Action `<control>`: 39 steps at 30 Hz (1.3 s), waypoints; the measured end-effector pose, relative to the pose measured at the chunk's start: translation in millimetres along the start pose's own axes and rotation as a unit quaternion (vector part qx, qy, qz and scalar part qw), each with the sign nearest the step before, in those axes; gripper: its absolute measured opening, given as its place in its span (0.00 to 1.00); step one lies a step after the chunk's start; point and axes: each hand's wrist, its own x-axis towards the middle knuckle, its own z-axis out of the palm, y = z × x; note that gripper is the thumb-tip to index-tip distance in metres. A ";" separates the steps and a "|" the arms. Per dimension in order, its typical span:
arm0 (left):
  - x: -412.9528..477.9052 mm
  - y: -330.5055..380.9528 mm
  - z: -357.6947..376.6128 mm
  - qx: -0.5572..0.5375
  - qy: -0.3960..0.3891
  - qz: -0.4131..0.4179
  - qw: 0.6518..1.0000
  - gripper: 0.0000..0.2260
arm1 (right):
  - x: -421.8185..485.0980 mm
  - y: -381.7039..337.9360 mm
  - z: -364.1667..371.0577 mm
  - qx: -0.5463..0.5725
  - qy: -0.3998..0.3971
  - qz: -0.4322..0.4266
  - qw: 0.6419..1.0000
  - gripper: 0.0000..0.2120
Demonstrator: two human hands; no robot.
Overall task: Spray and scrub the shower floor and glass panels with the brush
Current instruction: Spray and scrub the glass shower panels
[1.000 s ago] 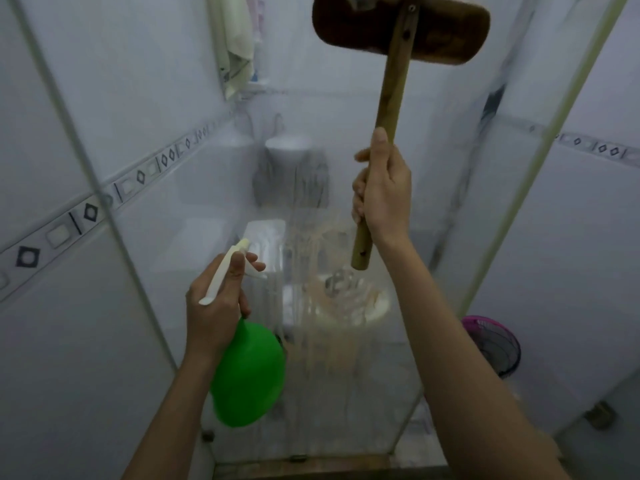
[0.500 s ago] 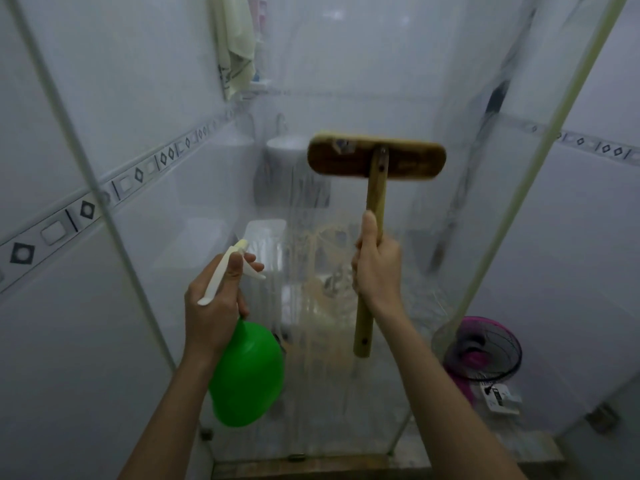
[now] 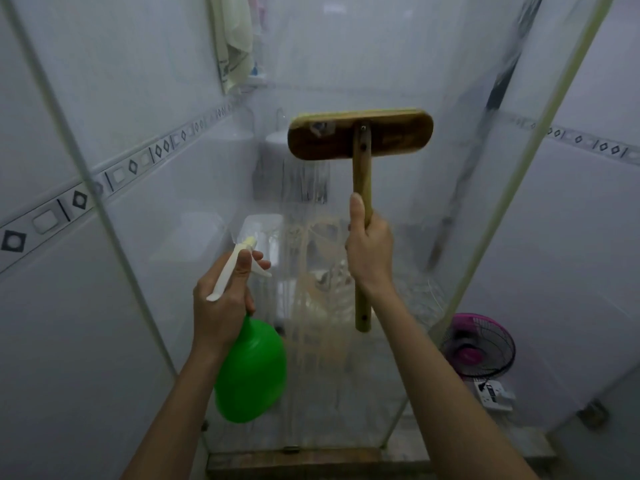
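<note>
My right hand [image 3: 369,252] is wrapped round the handle of the wooden brush [image 3: 360,135], its head up against the streaked glass panel [image 3: 311,209], while my left hand [image 3: 221,303] grips the green spray bottle [image 3: 252,372] lower down.

Dim, cool, even light lays a bluish-grey cast over the glossy white wall tiles [image 3: 104,81]; no lamp shows and no hard shadows fall. A faint pale glare sits high on the clear glass shower panel [image 3: 346,64], which is streaked and hazy, so everything behind it reads soft and washed out. A dark upright shape [image 3: 498,84] behind it is smeared. The wooden long-handled scrub brush [image 3: 360,135] and bright green plastic spray bottle [image 3: 251,372] are fairly sharp, the green strongly saturated. Wide-angle distortion splays the pale panel frame strip [image 3: 498,216] outward towards the top
</note>
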 end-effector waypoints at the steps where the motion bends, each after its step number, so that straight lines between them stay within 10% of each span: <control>1: -0.4 0.2 0.4 0.000 -0.001 0.000 1.000 0.19 | -6.4 9.4 -0.8 -0.005 -0.005 0.002 1.000 0.21; 6: -1.6 -0.8 -3.2 -0.006 0.003 -0.004 1.000 0.18 | -93.0 100.1 -2.7 -0.066 -0.050 0.089 0.993 0.18; 39: -21.8 -35.7 15.5 0.037 -0.049 -0.105 0.993 0.18 | -30.5 47.0 10.0 -0.048 -0.019 0.028 0.998 0.22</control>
